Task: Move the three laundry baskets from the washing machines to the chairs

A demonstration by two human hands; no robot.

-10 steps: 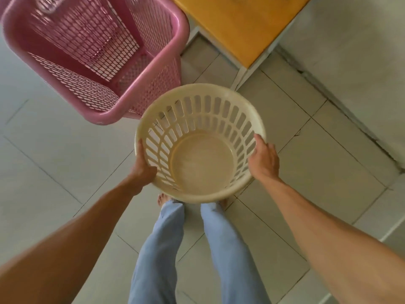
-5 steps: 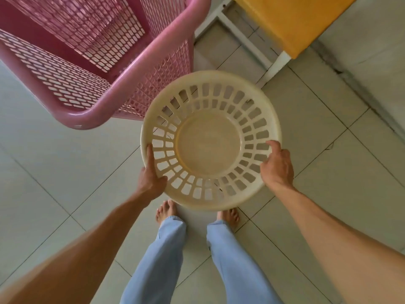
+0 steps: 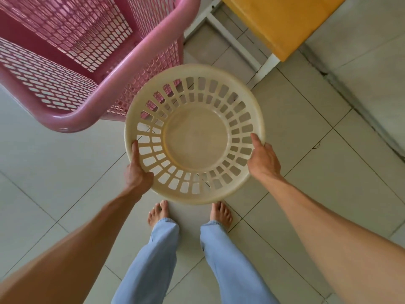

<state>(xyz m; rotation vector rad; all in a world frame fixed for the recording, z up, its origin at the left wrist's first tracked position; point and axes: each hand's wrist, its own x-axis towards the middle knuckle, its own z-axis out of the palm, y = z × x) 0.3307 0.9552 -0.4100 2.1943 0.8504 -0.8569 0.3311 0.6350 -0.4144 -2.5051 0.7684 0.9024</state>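
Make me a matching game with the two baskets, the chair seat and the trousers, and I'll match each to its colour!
Things:
1. round basket
2. big square basket
3. chair seat
4. trousers

Colours:
A. yellow
B. light blue
C. cream
D. pink

Pairs: 1-C, 2-D, 3-A, 4-B

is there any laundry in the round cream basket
No, the round cream basket, held at its rim by the left hand and the right hand, shows only its bare plastic bottom.
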